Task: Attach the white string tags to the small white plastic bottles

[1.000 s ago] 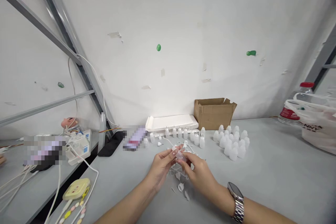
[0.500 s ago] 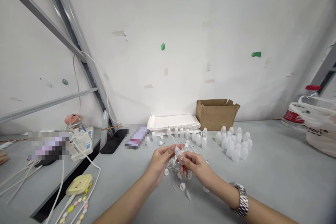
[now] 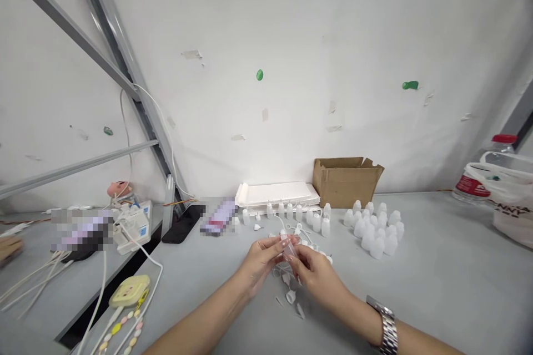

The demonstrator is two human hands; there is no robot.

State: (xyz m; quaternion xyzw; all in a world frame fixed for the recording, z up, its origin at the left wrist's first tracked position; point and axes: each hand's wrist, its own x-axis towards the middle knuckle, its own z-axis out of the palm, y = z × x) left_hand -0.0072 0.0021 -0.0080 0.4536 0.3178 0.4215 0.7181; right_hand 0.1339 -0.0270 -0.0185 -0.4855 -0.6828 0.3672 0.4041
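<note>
My left hand [image 3: 261, 260] and my right hand [image 3: 317, 276] meet over the grey table [image 3: 437, 283], fingers pinched together on a small translucent plastic bottle [image 3: 288, 248] held between them. Under and around the hands lie several small white caps and nozzle tips [image 3: 290, 295]. Behind them stands a row of small white bottles [image 3: 303, 214], and to the right a cluster of capped white bottles [image 3: 377, 227]. A metal watch [image 3: 387, 330] is on my right wrist.
An open cardboard box [image 3: 346, 180] and a flat white tray stack [image 3: 277, 194] stand against the wall. A plastic bag [image 3: 514, 199] and a red-capped water bottle [image 3: 478, 177] are at far right. A black phone [image 3: 179, 224], cables and a yellow power strip [image 3: 129, 291] lie at left.
The hands have come closer together on the small bottle; the right hand shifted slightly right and the left fingers closed onto it. The view drifted a little.
</note>
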